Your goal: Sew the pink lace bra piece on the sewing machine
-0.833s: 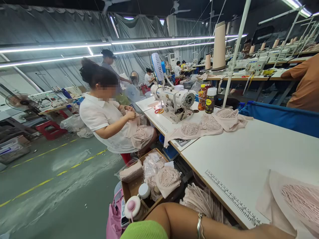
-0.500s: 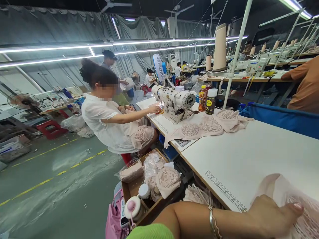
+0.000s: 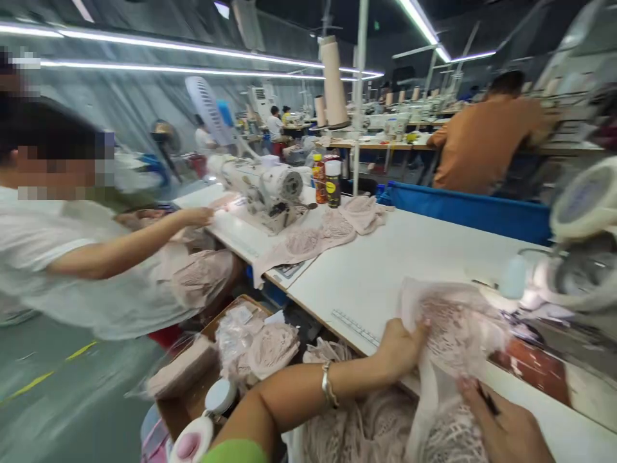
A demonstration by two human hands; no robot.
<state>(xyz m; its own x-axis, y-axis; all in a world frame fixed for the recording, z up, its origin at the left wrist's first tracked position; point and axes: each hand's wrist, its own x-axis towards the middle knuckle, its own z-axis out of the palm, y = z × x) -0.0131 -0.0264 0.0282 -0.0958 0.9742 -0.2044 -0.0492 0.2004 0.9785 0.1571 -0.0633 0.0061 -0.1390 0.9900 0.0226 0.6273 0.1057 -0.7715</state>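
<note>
My left hand (image 3: 402,350) is closed on the edge of a pale pink lace bra (image 3: 448,321), thumb on top. Part of the bra lies on the white table and part hangs over its front edge. My right hand (image 3: 506,421) pinches the same bra lower down. A small dark object shows at the right fingers, too blurred to name. Just beyond the bra stands a white sewing machine (image 3: 578,270), its lamp lit over a reddish-brown plate (image 3: 535,370). More pink lace pieces (image 3: 357,421) are bunched below the table edge, under my left forearm.
A co-worker in white (image 3: 87,257) sits left, an arm at another sewing machine (image 3: 265,186). Pink bras (image 3: 322,235) lie on the table near two bottles (image 3: 325,180). A cardboard box (image 3: 186,415) holds bagged lace and a jar. A blue bin (image 3: 463,209) stands behind.
My view has swung right, bringing the near sewing machine and my right hand into sight. My left hand still grips the bra, now seen with more of it spread out.
</note>
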